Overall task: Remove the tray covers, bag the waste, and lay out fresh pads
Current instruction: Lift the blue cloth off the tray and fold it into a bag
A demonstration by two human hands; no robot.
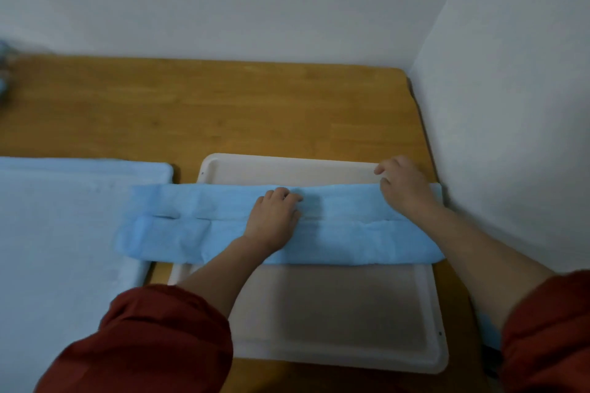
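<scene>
A white plastic tray [344, 351] lies on the wooden floor by the right wall. Across its middle lies a folded blue pad [191, 233], a long strip whose left end overhangs the tray. My left hand [273, 218] rests on the strip's centre with fingers curled at its far fold. My right hand [404, 183] is at the strip's far right edge, fingers curled round the top layer. To the left, a second tray is covered by a spread pale blue pad [64, 233].
Wooden floor [223, 105] stretches to the back wall. A white wall [510, 137] stands close on the right of the tray. A blurred dark object [4, 73] sits at the far left edge. Red sleeves cover both my forearms.
</scene>
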